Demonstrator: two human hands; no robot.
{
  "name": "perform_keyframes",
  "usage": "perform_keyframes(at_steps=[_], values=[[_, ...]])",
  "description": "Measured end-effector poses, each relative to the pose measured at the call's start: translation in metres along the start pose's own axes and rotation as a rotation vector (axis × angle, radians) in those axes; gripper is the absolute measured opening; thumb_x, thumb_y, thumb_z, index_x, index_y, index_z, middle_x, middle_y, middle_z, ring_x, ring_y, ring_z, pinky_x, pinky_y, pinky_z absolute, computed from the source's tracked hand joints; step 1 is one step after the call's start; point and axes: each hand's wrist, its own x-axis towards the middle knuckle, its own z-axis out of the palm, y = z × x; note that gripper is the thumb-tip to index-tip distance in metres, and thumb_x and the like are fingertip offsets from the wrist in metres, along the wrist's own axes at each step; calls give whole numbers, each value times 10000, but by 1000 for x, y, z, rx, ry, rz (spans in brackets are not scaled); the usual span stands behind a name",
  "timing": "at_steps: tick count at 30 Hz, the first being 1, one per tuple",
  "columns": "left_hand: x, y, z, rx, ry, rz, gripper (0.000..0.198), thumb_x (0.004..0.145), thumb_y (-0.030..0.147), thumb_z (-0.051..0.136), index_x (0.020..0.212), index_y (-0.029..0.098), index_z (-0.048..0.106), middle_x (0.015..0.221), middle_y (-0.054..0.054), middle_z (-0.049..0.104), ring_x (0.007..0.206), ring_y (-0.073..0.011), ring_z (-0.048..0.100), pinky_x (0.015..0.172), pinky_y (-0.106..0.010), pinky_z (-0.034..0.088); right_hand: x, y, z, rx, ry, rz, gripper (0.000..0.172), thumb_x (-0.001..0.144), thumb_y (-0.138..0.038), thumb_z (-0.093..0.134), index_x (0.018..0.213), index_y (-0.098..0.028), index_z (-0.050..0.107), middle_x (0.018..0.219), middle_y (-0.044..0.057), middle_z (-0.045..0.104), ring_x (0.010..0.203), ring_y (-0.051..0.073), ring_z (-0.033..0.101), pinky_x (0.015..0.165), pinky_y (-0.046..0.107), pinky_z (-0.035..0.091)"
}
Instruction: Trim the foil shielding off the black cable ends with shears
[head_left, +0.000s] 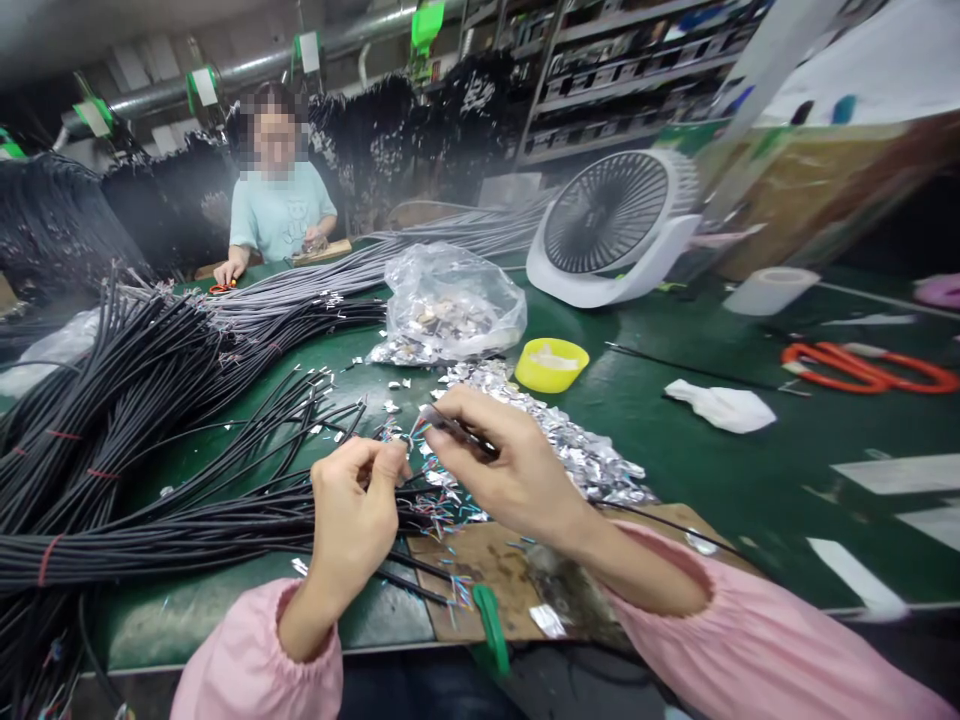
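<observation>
My right hand (510,460) is closed around a black cable (466,434), whose stripped end points left and shows thin coloured wires (417,430). Close beside those wires, my left hand (356,495) pinches thumb against forefinger; what lies between the fingertips is too small to make out. Under both hands, cable ends with red, blue and white wires (435,515) lie among foil scraps (585,450). A thick bundle of black cables (247,530) runs in from the left, just beyond my left hand.
A clear plastic bag (454,300) of scraps, a yellow ring-shaped dish (553,365) and a white fan (611,230) stand farther back. Orange-handled scissors (862,368) lie right, near crumpled white tissue (720,405). A green strap (490,625) hangs at the front edge. A co-worker (281,215) sits opposite.
</observation>
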Motion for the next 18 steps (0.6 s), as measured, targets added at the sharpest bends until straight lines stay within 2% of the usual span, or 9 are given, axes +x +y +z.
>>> perform_keyframes(at_steps=[3,5,7,10,13,18], values=[[0,-2,-1,-5,-33,-8,380,866,361,451,553,163,539,550,5,560,526,-101,508,479,-208,335,2,1,0,41,-40,74,161,743,-178,487,582,-189,479,553,-25,420,536,114,421,509,247,349],[0,-4,-2,-37,-57,-32,408,874,399,432,558,164,536,539,5,543,513,-97,492,466,-207,324,3,3,-1,109,-26,161,136,720,-208,522,587,-183,526,551,-15,477,530,117,450,495,248,365],[1,-4,-3,-71,-73,-58,434,876,432,420,553,163,527,521,8,520,492,-92,468,453,-206,315,2,5,-2,240,-20,269,99,710,-263,569,670,-177,600,603,11,579,550,132,516,498,255,411],[2,-2,-3,-92,-83,-70,424,856,431,451,539,159,524,503,14,503,473,-85,443,449,-203,315,1,6,-2,435,-55,376,256,678,-360,670,850,-172,662,705,43,677,613,164,609,542,280,492],[1,1,0,-116,-81,-89,368,816,400,511,545,153,542,507,17,521,469,-81,450,454,-195,329,-2,5,0,443,19,391,345,620,-396,750,869,-167,684,672,40,687,588,169,629,545,284,517],[5,-5,0,-149,-69,-138,384,826,440,480,588,150,561,495,17,519,436,-82,448,433,-191,342,-4,8,1,339,106,345,306,618,-337,763,870,-175,700,644,27,688,494,137,573,430,247,445]])
